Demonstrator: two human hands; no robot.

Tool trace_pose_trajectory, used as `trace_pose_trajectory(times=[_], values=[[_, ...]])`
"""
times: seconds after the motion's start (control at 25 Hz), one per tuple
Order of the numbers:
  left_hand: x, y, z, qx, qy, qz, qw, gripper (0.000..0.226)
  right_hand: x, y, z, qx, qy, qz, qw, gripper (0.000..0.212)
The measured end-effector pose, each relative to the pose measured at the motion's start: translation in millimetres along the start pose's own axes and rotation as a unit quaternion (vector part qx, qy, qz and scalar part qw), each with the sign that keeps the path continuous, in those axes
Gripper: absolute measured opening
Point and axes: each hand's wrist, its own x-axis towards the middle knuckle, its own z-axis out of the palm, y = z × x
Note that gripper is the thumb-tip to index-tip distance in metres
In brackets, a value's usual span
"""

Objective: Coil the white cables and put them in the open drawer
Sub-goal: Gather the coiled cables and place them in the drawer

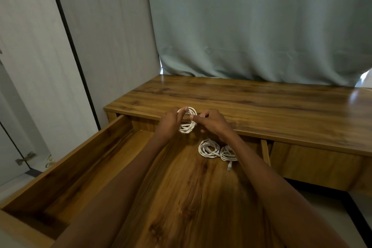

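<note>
White cable coil (pixel 188 120), no readable markings, held over the far end of the open drawer (pixel 84 163); our left hand (pixel 171 124) and right hand (pixel 213 122) pinch it with curled fingers. Two coiled cables (pixel 217 150) lie inside.

The long brown desk top (pixel 251 102) and the open brown drawer (pixel 84 159) look like smooth wood-grain laminate with a soft gloss, the pale grey-green curtain (pixel 251 26) behind is matt woven cloth, and the coiled white cables (pixel 208 148) look matt and smooth-sheathed.
</note>
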Motion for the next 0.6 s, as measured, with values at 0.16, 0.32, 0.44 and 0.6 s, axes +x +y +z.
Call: trace_pose_trajectory(times=[0.16,0.32,0.44,0.6], values=[[0.6,3.5,-1.7,-0.042,0.023,-0.007,0.999,0.054,-4.3,-2.2,2.9,0.260,-0.039,0.060,0.963,0.026],[2.8,1.1,2.8,-0.035,0.030,-0.016,0.999,0.058,-1.4,-3.5,-4.3,0.380,-0.061,0.074,0.920,0.031],[-0.6,2.1,3.4,-0.021,0.023,-0.013,0.999,0.055,0.4,3.6,-14.2,0.359,-0.147,0.085,0.918,0.042],[-2.2,6.5,10.9,-0.028,0.033,-0.012,0.999,0.050,3.4,8.5,-14.4,0.340,-0.135,0.092,0.926,0.035]])
